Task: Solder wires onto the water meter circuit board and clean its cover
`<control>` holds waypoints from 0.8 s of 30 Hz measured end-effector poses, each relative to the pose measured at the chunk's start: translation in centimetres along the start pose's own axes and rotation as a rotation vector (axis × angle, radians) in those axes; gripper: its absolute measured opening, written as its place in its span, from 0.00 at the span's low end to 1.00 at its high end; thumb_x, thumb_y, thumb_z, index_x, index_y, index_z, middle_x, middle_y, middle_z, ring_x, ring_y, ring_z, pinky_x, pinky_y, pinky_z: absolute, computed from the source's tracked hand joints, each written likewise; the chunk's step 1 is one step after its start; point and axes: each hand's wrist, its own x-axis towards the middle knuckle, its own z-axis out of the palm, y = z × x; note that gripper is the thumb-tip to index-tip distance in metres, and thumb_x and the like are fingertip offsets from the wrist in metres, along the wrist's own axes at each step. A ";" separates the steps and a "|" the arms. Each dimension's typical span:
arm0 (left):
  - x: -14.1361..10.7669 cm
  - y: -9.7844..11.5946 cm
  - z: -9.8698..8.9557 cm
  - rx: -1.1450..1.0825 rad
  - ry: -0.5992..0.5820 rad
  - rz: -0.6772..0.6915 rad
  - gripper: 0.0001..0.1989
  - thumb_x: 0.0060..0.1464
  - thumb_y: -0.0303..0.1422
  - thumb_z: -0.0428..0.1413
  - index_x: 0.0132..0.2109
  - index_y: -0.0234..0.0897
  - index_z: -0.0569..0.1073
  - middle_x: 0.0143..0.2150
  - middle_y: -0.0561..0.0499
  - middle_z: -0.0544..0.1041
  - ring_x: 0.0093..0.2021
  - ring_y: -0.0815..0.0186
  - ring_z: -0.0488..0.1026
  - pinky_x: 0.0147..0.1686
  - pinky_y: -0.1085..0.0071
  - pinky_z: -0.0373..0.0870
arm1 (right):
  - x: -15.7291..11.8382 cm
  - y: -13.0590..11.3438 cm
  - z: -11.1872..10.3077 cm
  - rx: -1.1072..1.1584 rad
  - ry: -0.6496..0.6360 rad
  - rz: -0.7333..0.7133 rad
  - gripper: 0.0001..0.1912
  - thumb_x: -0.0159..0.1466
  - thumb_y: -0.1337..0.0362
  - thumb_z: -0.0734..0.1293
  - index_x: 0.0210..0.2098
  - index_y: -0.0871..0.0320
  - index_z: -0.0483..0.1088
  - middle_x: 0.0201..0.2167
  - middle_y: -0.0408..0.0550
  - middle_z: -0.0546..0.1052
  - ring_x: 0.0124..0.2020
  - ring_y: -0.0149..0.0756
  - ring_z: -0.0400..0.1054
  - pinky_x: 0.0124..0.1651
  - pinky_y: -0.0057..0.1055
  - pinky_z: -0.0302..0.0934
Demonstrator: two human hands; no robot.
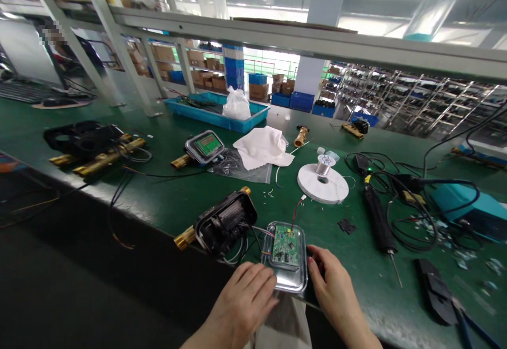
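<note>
A clear plastic cover [293,281] with a green circuit board [285,246] in it lies at the bench's front edge. My left hand [247,293] is closed at its near left corner, fingers bent over the rim. At the right rim, my right hand [335,285] has thumb and forefinger curled against the edge; its other fingers are partly hidden. Thin wires join the board to an open black meter housing [227,222] on a brass pipe [185,238] to the left. A short red lead [295,213] with a white plug rises from the board's far side.
Right of my hands lie a soldering iron [379,217], a crimping tool [435,291] and a teal soldering station [467,206]. Solder wire [324,167] stands on a white reel [307,182]. Behind are a white cloth [263,145], another meter [205,147] and a blue tray [237,123].
</note>
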 end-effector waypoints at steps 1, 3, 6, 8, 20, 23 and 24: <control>-0.2 0.0 0.3 0.000 -0.015 0.011 0.11 0.62 0.29 0.47 0.44 0.34 0.73 0.40 0.49 0.77 0.42 0.63 0.72 0.46 0.63 0.69 | -0.1 0.0 0.0 -0.001 -0.007 0.002 0.16 0.63 0.61 0.56 0.45 0.59 0.69 0.42 0.52 0.76 0.44 0.41 0.69 0.48 0.40 0.63; -0.5 0.0 0.7 0.009 -0.058 0.022 0.10 0.60 0.25 0.48 0.44 0.34 0.72 0.41 0.49 0.77 0.43 0.64 0.72 0.48 0.62 0.68 | -0.1 0.1 0.1 -0.002 -0.015 0.008 0.16 0.63 0.61 0.56 0.45 0.59 0.69 0.42 0.52 0.75 0.44 0.41 0.69 0.49 0.40 0.62; -0.6 -0.1 0.6 0.005 -0.099 0.026 0.11 0.59 0.23 0.47 0.45 0.33 0.72 0.42 0.47 0.76 0.44 0.63 0.71 0.49 0.61 0.69 | -0.2 0.3 0.1 0.010 -0.033 0.016 0.16 0.63 0.60 0.56 0.46 0.59 0.68 0.43 0.51 0.75 0.45 0.41 0.68 0.50 0.41 0.62; -0.5 -0.1 0.4 -0.004 -0.091 0.029 0.13 0.61 0.23 0.44 0.44 0.32 0.72 0.42 0.47 0.76 0.44 0.62 0.72 0.47 0.61 0.70 | -0.2 0.4 0.2 0.023 -0.046 0.020 0.17 0.64 0.59 0.56 0.46 0.58 0.68 0.43 0.51 0.75 0.46 0.41 0.68 0.51 0.41 0.61; 2.4 0.0 -2.5 -0.305 0.132 -0.480 0.07 0.60 0.33 0.51 0.41 0.38 0.73 0.37 0.51 0.79 0.38 0.68 0.77 0.40 0.75 0.75 | -0.3 0.7 -0.1 0.264 0.042 0.163 0.19 0.62 0.52 0.58 0.44 0.56 0.69 0.42 0.50 0.75 0.42 0.40 0.68 0.47 0.37 0.60; 3.9 -0.9 -4.1 -0.624 0.121 -0.944 0.10 0.58 0.40 0.53 0.40 0.38 0.72 0.35 0.51 0.80 0.35 0.68 0.77 0.37 0.78 0.75 | -0.1 0.5 -0.3 0.322 0.105 0.212 0.20 0.61 0.50 0.60 0.44 0.55 0.69 0.41 0.49 0.75 0.40 0.39 0.68 0.45 0.35 0.60; 4.3 -1.4 -4.5 -0.735 0.145 -1.050 0.13 0.57 0.42 0.54 0.40 0.37 0.72 0.35 0.51 0.80 0.36 0.68 0.77 0.38 0.77 0.75 | 0.0 0.3 -0.2 0.346 0.108 0.215 0.20 0.61 0.49 0.60 0.44 0.56 0.69 0.40 0.49 0.75 0.40 0.39 0.68 0.45 0.35 0.60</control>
